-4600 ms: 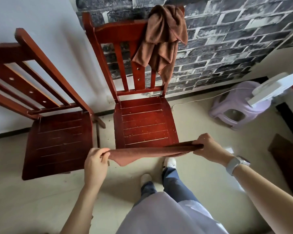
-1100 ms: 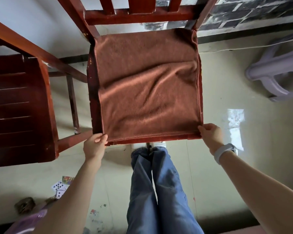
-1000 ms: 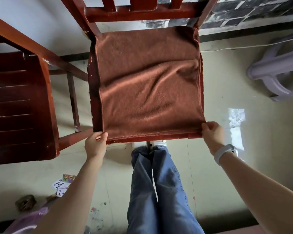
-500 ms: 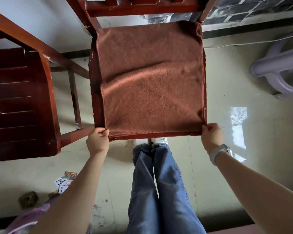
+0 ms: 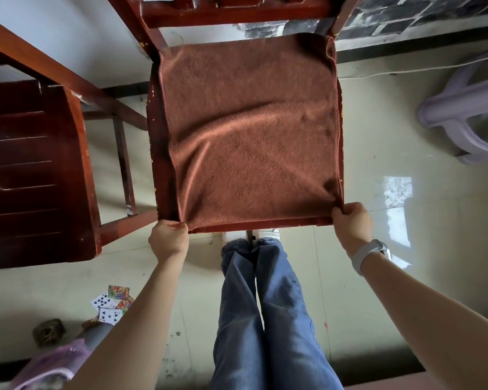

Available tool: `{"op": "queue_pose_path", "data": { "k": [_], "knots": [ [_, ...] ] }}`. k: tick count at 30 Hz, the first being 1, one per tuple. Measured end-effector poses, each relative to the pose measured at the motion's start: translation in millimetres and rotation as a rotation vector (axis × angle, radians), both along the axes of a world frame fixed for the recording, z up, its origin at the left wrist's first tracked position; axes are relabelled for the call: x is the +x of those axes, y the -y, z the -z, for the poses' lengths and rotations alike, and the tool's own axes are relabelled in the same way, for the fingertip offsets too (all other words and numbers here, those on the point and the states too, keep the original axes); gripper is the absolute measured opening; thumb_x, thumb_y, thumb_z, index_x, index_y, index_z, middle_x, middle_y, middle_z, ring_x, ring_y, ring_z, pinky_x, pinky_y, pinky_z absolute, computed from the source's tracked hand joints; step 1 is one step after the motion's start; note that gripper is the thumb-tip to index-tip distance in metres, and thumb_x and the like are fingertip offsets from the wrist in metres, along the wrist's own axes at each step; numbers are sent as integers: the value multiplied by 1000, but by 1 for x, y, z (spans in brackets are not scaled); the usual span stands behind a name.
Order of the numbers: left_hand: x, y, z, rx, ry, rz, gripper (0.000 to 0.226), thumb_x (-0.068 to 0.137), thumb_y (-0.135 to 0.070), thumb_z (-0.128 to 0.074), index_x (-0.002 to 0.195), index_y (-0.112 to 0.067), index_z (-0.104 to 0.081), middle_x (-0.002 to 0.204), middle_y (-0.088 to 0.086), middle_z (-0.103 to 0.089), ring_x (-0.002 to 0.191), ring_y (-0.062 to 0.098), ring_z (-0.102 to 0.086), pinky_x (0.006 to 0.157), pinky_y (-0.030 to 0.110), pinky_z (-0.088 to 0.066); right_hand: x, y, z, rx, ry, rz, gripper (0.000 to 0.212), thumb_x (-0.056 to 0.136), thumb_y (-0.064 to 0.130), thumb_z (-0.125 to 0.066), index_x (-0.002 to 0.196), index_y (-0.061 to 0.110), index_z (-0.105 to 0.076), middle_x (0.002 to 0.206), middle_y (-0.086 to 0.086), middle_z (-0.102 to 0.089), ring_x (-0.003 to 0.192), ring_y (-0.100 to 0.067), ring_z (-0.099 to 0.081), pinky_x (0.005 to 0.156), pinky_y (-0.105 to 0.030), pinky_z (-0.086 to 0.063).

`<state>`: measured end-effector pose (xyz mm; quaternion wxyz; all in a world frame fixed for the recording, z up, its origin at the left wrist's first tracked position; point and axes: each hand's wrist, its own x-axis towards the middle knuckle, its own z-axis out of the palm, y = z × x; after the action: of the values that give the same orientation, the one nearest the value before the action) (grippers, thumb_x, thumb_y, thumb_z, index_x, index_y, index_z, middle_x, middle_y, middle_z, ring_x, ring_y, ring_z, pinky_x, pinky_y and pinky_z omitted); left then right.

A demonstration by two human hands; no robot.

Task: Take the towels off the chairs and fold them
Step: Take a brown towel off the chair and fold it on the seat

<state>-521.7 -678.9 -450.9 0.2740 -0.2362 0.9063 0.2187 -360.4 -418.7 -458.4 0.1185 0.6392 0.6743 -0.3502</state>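
A brown towel (image 5: pixel 251 130) lies spread over the seat of the red wooden chair (image 5: pixel 157 153) in front of me, covering nearly the whole seat. My left hand (image 5: pixel 168 239) pinches the towel's near left corner at the seat's front edge. My right hand (image 5: pixel 351 222), with a pale wristband, pinches the near right corner. Both near corners are lifted slightly, and creases run from them into the cloth. The second towel is out of view.
A second red chair (image 5: pixel 34 170) stands close on the left. A lilac plastic stool (image 5: pixel 462 114) sits on the floor at right, with a white cable running along the wall. Playing cards (image 5: pixel 110 304) and small clutter lie on the floor at lower left.
My hands have closed on the towel's two near corners and raised them a little; fresh creases fan out from both corners. The view has moved slightly closer to the seat.
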Motion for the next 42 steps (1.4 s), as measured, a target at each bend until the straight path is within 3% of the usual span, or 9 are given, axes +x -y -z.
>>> {"op": "queue_pose_path", "data": {
  "k": [8, 11, 16, 23, 26, 30, 32, 39, 42],
  "knots": [
    [1, 1, 1, -38, -71, 146, 15, 85, -6, -57, 93, 4, -64, 100, 24, -67, 101, 40, -58, 87, 38, -43, 8, -10, -8, -145, -209, 161, 22, 86, 3, -55, 106, -1, -59, 77, -11, -58, 62, -15, -50, 54, -11, -45],
    [3, 4, 1, -25, -94, 174, 21, 86, -12, -59, 100, 3, -62, 102, 23, -67, 102, 37, -59, 90, 37, -42, 9, -13, -4, -219, -220, 206, 18, 87, 6, -54, 102, -1, -62, 62, -6, -52, 58, -15, -47, 64, -26, -45],
    [7, 2, 4, -20, -90, 197, 24, 86, -16, -61, 99, 4, -62, 99, 23, -68, 100, 37, -61, 86, 37, -43, 8, -16, -7, -323, -345, 409, 10, 90, 12, -54, 93, 3, -56, 70, -5, -53, 65, -11, -51, 54, -8, -50],
    [4, -2, 7, -33, 0, 165, 21, 85, -17, -56, 86, 3, -63, 93, 23, -66, 88, 39, -59, 70, 34, -40, 3, -13, -13, -275, -382, 519, 15, 90, 12, -55, 76, 9, -53, 71, -5, -52, 62, -11, -51, 51, -8, -48],
    [1, 4, -4, 148, -26, 8, 11, 85, -14, -58, 76, -8, -57, 89, 20, -66, 83, 36, -63, 81, 39, -51, 0, -15, -27, -219, -411, 455, 8, 91, 8, -51, 94, 10, -44, 72, -4, -51, 59, -13, -47, 45, -8, -44],
    [-10, 8, -50, 493, -115, -207, 10, 89, -6, -56, 99, -5, -52, 84, 14, -60, 62, 12, -58, 56, 16, -53, -10, -21, -66, -153, -496, 280, 14, 91, 3, -42, 92, 18, -44, 65, -5, -48, 48, -11, -45, 46, -18, -39],
    [-18, 5, -76, 584, -154, -213, 10, 89, -7, -55, 88, -17, -53, 75, 4, -57, 58, 7, -55, 55, 17, -50, -18, -24, -88, -139, -529, 216, 26, 92, 2, -39, 82, 24, -47, 64, -6, -48, 41, -5, -45, 47, -21, -37],
    [-65, -20, -175, 842, -230, -278, 8, 90, -13, -56, 89, -15, -64, 77, 1, -58, 69, 7, -56, 64, 13, -51, -53, -41, -185, -278, -724, 154, 39, 86, -13, -30, 84, 15, -57, 79, -4, -57, 52, 0, -57, 53, -11, -45],
    [-81, -25, -223, 950, -231, -216, 12, 88, -6, -57, 91, -14, -64, 82, 3, -61, 76, 9, -58, 66, 10, -52, -60, -44, -220, -84, -680, -43, 31, 81, -8, -44, 97, 15, -55, 86, -5, -58, 60, 4, -58, 58, -7, -44]
  ]
}}
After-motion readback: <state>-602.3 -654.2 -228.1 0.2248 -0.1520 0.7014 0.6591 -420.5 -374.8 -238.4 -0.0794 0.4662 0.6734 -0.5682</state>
